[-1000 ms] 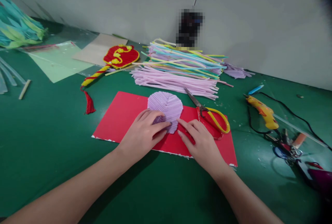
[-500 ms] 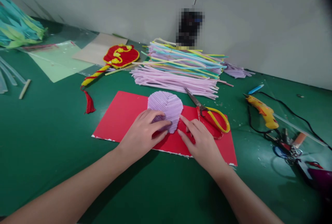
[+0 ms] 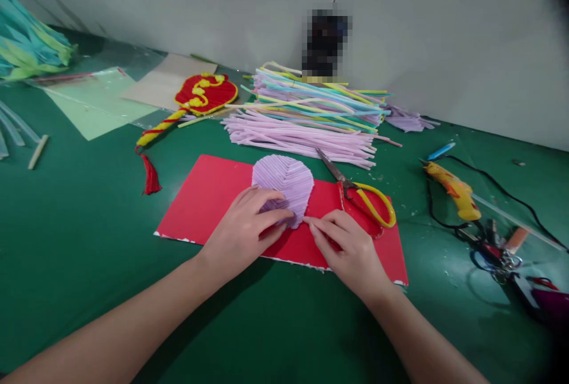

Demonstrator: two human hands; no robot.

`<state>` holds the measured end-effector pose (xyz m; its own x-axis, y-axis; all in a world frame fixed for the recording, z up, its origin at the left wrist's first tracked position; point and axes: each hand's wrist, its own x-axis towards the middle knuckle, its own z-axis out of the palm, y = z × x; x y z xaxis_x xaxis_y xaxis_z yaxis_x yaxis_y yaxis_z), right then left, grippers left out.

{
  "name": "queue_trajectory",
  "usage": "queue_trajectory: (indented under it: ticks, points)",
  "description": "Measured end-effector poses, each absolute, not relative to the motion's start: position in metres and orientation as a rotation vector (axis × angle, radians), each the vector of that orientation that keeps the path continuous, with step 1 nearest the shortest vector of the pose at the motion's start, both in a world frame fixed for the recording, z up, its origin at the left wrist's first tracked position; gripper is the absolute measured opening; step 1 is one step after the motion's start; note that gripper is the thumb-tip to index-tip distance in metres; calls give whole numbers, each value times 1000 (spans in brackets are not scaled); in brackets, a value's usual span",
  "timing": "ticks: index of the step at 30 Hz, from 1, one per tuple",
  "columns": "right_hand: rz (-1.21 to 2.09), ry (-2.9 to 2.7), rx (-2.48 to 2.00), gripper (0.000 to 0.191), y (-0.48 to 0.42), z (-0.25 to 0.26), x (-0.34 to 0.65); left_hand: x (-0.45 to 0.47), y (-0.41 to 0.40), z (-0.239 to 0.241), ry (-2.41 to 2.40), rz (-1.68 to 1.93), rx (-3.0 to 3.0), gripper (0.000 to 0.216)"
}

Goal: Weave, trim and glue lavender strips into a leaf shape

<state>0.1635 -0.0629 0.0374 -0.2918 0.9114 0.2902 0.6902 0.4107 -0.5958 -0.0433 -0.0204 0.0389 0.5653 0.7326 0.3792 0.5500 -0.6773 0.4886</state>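
On the red card point(image 3: 204, 200), left hand point(image 3: 246, 231) stays flat, fingers apart, on the lilac leaf point(image 3: 284, 179); right hand point(image 3: 351, 250) fingers, now drawn together, have slid to its tip.

- Lilac disc point(image 3: 284, 185), centre of frame: close-laid fuzzy stems, ribbed, matt.
- Red sheet point(image 3: 208, 200) beneath it: smooth card or paper, matt, with a white core showing at the near edge.
- Table cover point(image 3: 89, 242): green, smooth, with a dull sheen.
- Stem pile point(image 3: 306, 129), upper centre: soft, fuzzy-looking pastel strands, matt.
- Scissors point(image 3: 355, 191), right of centre: bare grey metal blades, glossy yellow plastic handles.
- Glue gun point(image 3: 453, 191), right: yellow plastic, slight gloss.
- Fan point(image 3: 204, 93), upper left: red and yellow fuzzy stems, red thread tassel.
- Clear film point(image 3: 89, 102), upper left: thin plastic, glossy.
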Motion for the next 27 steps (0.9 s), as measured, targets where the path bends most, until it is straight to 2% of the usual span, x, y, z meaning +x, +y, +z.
queue_trajectory:
  ticks: [27]
  points:
    - [430,-2140,-1370,27,-62,36,163,-44,-19,38,1050,795,2492,20]
